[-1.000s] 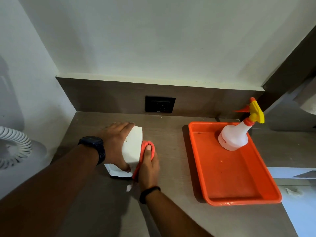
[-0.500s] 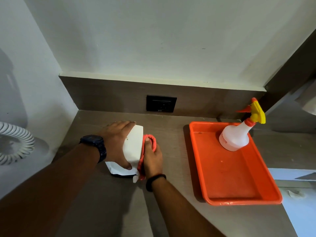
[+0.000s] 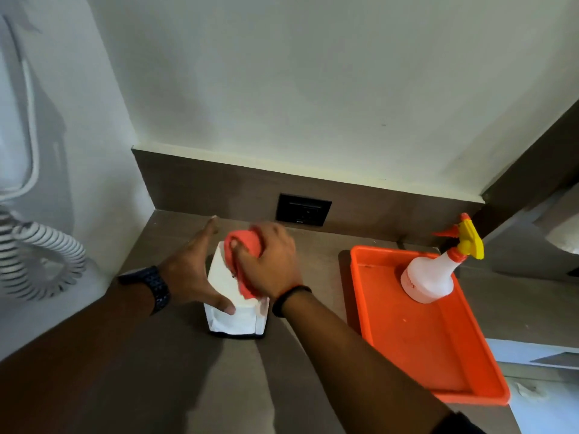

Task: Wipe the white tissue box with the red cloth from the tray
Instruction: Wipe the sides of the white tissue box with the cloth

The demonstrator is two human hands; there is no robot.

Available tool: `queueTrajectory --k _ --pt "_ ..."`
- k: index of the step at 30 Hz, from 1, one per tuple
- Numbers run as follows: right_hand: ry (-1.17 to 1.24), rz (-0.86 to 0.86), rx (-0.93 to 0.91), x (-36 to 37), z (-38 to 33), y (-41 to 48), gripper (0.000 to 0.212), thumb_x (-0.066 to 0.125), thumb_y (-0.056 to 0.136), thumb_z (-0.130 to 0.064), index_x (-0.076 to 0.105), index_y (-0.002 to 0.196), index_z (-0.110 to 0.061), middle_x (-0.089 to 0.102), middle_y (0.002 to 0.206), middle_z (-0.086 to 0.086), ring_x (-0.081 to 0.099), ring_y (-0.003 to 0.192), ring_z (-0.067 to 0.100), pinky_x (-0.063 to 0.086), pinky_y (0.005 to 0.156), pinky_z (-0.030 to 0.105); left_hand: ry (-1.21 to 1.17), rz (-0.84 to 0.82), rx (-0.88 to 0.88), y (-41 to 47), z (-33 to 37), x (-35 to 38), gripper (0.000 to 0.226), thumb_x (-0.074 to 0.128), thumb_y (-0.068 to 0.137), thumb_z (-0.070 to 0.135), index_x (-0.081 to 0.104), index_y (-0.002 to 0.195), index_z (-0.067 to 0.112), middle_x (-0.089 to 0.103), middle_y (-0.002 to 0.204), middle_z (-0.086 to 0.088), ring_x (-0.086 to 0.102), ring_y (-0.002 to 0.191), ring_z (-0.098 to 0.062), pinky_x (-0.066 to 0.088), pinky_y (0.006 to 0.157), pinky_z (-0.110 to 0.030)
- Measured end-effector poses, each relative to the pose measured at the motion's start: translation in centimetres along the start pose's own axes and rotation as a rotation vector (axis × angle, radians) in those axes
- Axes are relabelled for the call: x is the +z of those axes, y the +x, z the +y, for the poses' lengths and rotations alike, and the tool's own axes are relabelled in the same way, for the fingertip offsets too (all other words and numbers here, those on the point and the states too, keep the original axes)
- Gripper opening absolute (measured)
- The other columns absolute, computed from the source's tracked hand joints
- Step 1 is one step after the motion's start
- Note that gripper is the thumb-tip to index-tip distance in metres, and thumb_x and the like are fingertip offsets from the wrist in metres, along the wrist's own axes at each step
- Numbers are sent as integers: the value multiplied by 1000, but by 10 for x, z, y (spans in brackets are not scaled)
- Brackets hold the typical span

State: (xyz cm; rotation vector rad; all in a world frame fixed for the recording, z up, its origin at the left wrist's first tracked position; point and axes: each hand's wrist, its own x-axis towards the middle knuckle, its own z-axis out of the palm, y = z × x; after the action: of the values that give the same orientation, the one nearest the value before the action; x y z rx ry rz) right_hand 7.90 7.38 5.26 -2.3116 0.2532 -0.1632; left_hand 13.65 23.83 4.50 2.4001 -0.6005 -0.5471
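Observation:
The white tissue box [image 3: 233, 321] stands on the brown counter, left of centre. My left hand [image 3: 191, 270] rests against the box's left side, thumb on its near top edge and fingers stretched toward the back wall. My right hand [image 3: 269, 264] lies on top of the box, pressing the bunched red cloth [image 3: 246, 245] onto the box's upper face. The cloth sticks out past my fingers at the far end and under my palm. Most of the box's top is hidden by the hand and cloth.
An orange tray [image 3: 438, 349] sits to the right with a white spray bottle [image 3: 429, 277], yellow and orange trigger, at its far end. A black wall socket [image 3: 303, 210] is behind the box. A coiled white cord [image 3: 40, 261] hangs at the left wall.
My right hand has lifted the red cloth from the box's right side onto its top. My left hand's fingers have opened out along the left side. The view has shifted nearer.

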Motion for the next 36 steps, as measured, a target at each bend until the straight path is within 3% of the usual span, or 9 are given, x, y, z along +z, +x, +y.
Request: queueTrajectory --k 2,4,9,13,18,25,29,34,36 --pt "-203 -79 -46 10 0 3 49 52 89 -55 58 128 -27 54 142 3 41 136 28 42 107 47 -59 -43 32 1 1 1 163 91 26 56 -31 132 44 6 160 -1 14 145 -19 25 117 -42" --pt "-236 -48 -69 15 -1 1 46 50 90 -55 60 127 -28 54 142 2 38 139 27 41 108 47 -91 -70 48 4 -1 2 162 95 33 48 -37 126 48 16 159 -2 21 143 -19 28 115 -42" --pt "-297 -28 -160 15 -1 -9 44 51 91 -51 60 128 -28 58 139 1 40 138 26 40 108 48 -82 -85 82 7 -6 5 161 95 37 46 -40 124 48 30 153 -3 31 138 -19 33 112 -41" --pt "-335 -51 -284 12 10 -20 47 51 89 -52 61 126 -25 59 140 1 38 142 28 33 115 50 -53 -76 175 8 -5 9 160 97 39 37 -36 128 44 38 141 8 41 130 -16 35 107 -31" --pt "-353 -96 -236 5 22 -11 54 43 93 -59 52 137 -29 42 157 5 24 152 29 5 125 54 -15 -68 148 7 -3 10 160 96 38 43 -40 121 55 45 142 -8 50 122 -27 44 101 -50" --pt "-355 -87 -271 11 8 0 45 50 92 -49 61 126 -22 60 136 6 42 136 30 26 119 52 19 -20 92 5 1 9 161 97 39 38 -36 128 44 47 140 -9 54 116 -25 46 96 -38" --pt "-323 -98 -358 4 27 -14 46 51 91 -52 61 125 -22 61 136 4 43 137 27 32 115 45 13 -34 100 4 5 10 159 97 39 39 -35 128 44 44 142 -8 51 119 -26 45 98 -42" --pt "-159 -52 -108 -2 30 4 43 52 94 -43 60 128 -18 59 135 9 47 129 29 41 110 43 -15 16 55 3 9 15 160 98 40 34 -28 138 35 38 145 -6 45 124 -27 42 98 -37" --pt "-149 -58 -91 3 20 12 41 53 94 -39 61 127 -16 60 133 10 47 129 31 39 110 42 -5 20 46 3 11 15 158 97 41 37 -31 133 39 32 151 -7 41 130 -27 41 101 -38"
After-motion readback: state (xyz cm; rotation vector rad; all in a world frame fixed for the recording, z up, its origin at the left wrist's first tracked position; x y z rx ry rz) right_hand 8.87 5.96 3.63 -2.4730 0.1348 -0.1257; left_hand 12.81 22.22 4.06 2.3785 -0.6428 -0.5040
